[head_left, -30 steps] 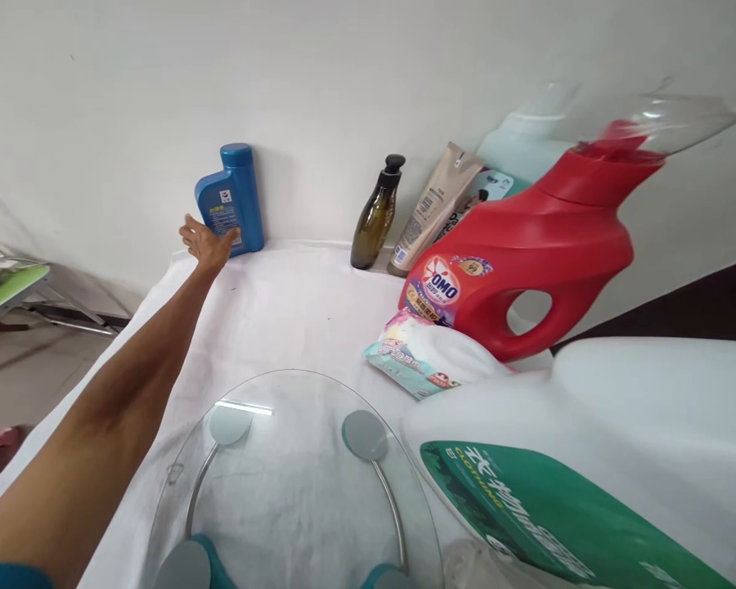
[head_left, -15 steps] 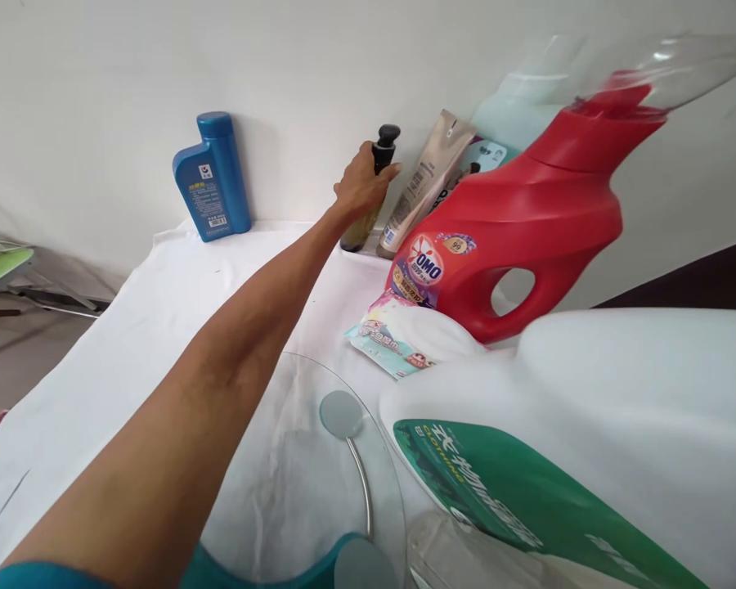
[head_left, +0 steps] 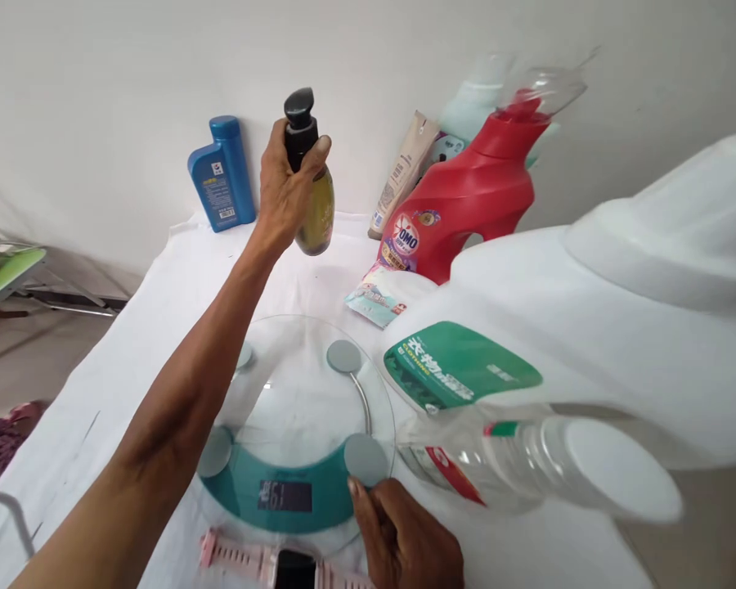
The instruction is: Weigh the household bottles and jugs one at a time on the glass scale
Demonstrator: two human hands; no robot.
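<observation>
Left grip [head_left: 284,195] clasps the pump bottle [head_left: 320,214] by its black neck.

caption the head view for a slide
Left hand gripping a pump bottle, right hand at the glass scale.

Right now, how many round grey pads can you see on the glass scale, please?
4: far-left pad, partly behind the left arm; far-right pad; near-left pad and near-right pad, either side of the display.
</observation>
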